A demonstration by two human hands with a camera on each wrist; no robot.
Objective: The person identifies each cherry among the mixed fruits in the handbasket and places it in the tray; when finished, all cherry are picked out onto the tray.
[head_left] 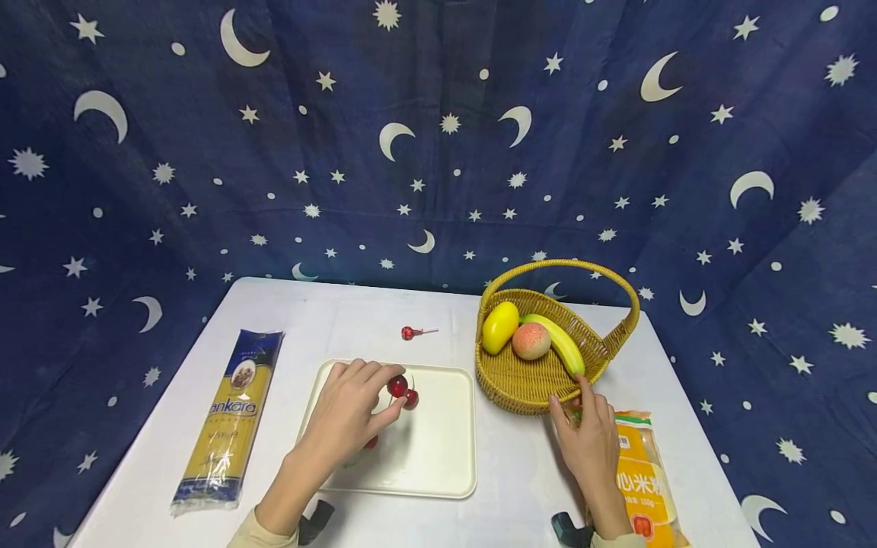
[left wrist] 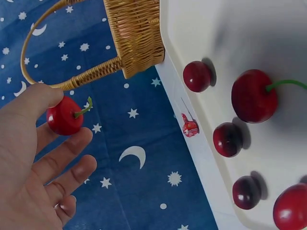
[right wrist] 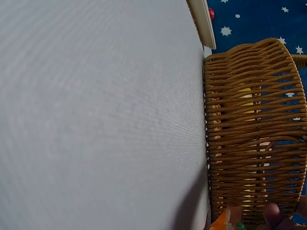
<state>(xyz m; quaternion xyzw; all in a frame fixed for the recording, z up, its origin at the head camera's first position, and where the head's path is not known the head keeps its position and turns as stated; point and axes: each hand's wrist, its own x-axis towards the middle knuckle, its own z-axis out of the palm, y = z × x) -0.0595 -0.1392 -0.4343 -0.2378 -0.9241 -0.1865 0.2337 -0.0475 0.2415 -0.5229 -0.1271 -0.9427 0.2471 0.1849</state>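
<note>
My left hand (head_left: 351,411) is over the cream tray (head_left: 441,472), pinching a red cherry (left wrist: 64,116) with a green stem between thumb and fingers. Several other cherries (left wrist: 254,96) lie on the tray in the left wrist view, some partly covered by the hand in the head view. At the wicker basket (head_left: 510,388), my right hand (head_left: 589,434) grips the front right rim. Inside the basket are a yellow mango-like fruit (head_left: 501,327), a peach (head_left: 530,341) and a banana (head_left: 558,342). Only fingertips (right wrist: 272,213) of the right hand show in the right wrist view.
A red-wrapped lollipop (head_left: 409,332) lies behind the tray. On the left is a blue and yellow pasta packet (head_left: 233,418). An orange packet (head_left: 644,479) lies at the right, partly under the right arm. Starry dark blue cloth (head_left: 438,152) hangs behind the white table.
</note>
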